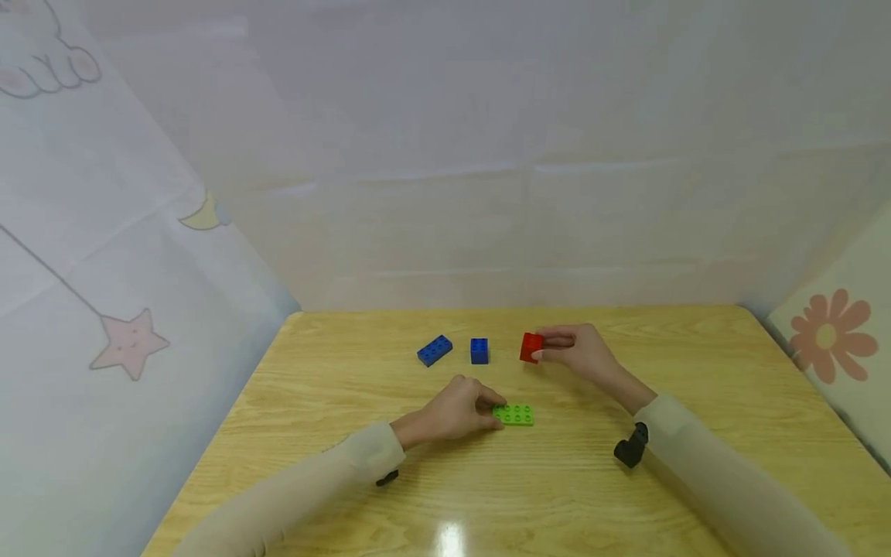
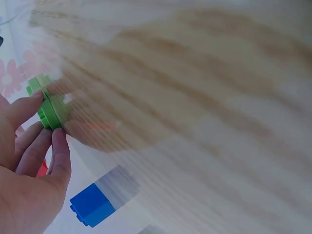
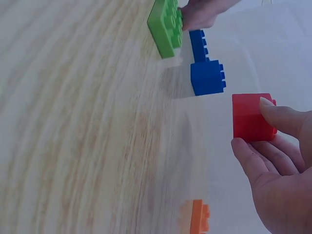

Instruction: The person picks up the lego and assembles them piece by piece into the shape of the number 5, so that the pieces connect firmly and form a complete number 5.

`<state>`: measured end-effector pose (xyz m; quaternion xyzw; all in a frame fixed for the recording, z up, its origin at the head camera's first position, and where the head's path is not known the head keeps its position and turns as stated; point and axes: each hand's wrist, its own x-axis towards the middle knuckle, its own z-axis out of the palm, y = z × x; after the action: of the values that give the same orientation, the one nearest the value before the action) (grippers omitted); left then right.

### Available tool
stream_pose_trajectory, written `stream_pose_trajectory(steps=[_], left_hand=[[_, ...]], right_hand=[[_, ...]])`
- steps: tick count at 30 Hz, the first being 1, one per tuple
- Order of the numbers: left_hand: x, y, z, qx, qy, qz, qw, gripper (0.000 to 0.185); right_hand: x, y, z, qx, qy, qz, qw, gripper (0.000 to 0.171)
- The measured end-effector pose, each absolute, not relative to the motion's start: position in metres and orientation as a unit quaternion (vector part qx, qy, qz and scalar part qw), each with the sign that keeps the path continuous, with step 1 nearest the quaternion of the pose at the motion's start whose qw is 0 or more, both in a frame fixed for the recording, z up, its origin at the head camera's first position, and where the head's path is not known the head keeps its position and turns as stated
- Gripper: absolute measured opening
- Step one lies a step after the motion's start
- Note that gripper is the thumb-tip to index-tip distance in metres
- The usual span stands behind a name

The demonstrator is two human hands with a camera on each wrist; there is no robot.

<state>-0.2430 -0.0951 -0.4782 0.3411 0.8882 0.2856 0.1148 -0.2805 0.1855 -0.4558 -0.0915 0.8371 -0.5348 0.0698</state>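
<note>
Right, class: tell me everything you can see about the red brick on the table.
The red brick is a small, squarish block of glossy plastic, bright red, with round studs on one face. It sits toward the far side of the wooden table, right of the two blue bricks. The right hand pinches it between thumb and fingers; the right wrist view shows the fingertips on opposite sides. Whether it rests on the table or is lifted just clear cannot be told. Nothing else touches it.

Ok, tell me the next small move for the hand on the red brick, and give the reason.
Probably carry the red brick toward the green plate and bring it over the studs. The right hand already pinches the brick, while the left hand grips the plate's edge on the table, and the plate's studs show bare.
</note>
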Motion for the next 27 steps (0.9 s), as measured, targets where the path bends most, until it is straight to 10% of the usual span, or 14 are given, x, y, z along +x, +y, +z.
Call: stream_pose_trajectory(steps=[27], left_hand=[[-0.246, -0.091, -0.479, 0.344, 0.88, 0.304, 0.122, 0.037]], right_hand=[[-0.234, 0.184, -0.462, -0.145, 0.827, -0.531, 0.115, 0.047]])
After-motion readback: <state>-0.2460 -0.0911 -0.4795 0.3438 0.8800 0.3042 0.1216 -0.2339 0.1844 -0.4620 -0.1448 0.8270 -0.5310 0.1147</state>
